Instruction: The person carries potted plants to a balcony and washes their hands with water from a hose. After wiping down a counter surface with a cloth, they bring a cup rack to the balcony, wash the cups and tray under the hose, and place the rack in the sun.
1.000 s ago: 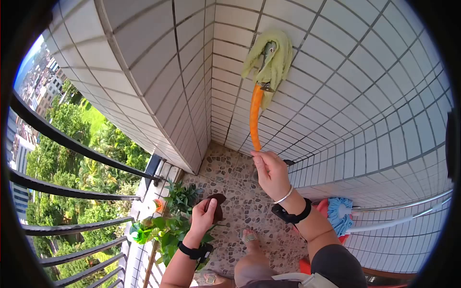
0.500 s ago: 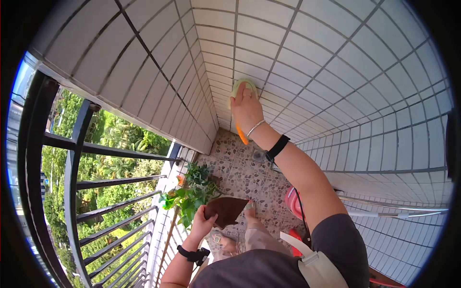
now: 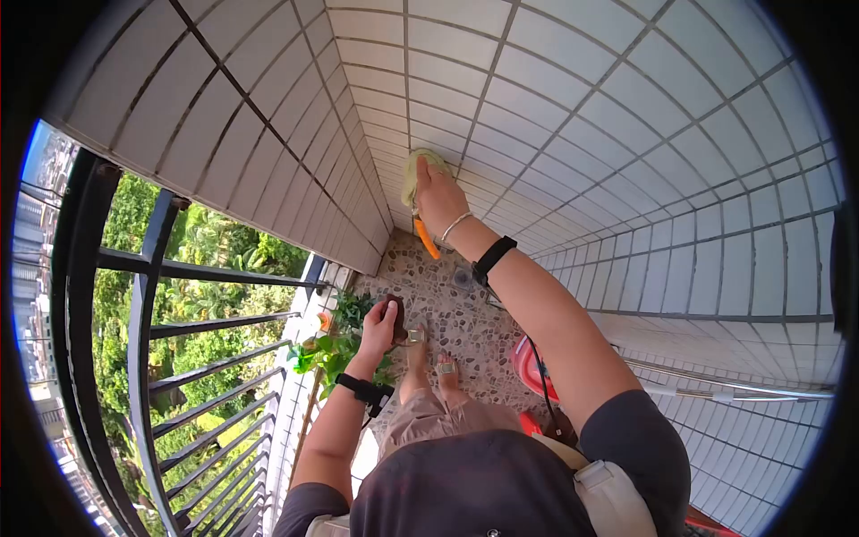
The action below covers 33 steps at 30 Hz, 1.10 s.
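My right hand (image 3: 439,202) is closed on a pale green cloth (image 3: 412,175) at the white tiled wall (image 3: 501,116), near the corner. An orange strip, perhaps a handle (image 3: 428,240), sticks out below that hand; how it joins the cloth is hidden. Lower down, my left hand (image 3: 379,328) grips a dark brown cloth (image 3: 397,311), much of it out of sight behind the fingers. Green potted leaves (image 3: 335,353) are just beside the left hand.
A black metal railing (image 3: 152,331) runs along the left, with trees (image 3: 210,259) beyond it. The pebbled floor (image 3: 474,336) has a round drain (image 3: 463,278). At the right are a red-pink basin (image 3: 530,367) and metal poles (image 3: 716,387) by the wall.
My left hand has moved up and forward, and the brown cloth now hangs mostly behind it. The right hand has turned slightly with the green cloth. The view has shifted and a foot has stepped.
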Tool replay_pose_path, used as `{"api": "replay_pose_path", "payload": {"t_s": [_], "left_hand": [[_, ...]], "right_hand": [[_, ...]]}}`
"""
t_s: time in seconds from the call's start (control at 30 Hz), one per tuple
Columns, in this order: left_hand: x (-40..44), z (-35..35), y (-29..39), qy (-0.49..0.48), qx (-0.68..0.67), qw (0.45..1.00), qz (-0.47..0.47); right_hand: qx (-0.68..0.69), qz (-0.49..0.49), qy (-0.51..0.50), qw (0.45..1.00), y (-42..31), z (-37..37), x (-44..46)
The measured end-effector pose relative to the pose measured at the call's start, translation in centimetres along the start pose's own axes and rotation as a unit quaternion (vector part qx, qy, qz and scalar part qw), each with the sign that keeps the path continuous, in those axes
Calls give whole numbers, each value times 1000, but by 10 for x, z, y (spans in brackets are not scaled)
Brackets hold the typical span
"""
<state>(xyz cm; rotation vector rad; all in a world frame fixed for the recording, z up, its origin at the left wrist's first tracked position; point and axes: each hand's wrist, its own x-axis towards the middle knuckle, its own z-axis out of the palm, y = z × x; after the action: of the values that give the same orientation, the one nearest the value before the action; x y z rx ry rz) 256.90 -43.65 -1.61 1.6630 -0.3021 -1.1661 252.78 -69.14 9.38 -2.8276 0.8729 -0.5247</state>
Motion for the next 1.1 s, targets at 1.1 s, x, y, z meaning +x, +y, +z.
{"api": "replay_pose_path", "payload": {"t_s": [1.1], "left_hand": [[284,162,-213,39,-264,941,-210]], "right_hand": [[549,580,-180,575,114,292,-181]]}}
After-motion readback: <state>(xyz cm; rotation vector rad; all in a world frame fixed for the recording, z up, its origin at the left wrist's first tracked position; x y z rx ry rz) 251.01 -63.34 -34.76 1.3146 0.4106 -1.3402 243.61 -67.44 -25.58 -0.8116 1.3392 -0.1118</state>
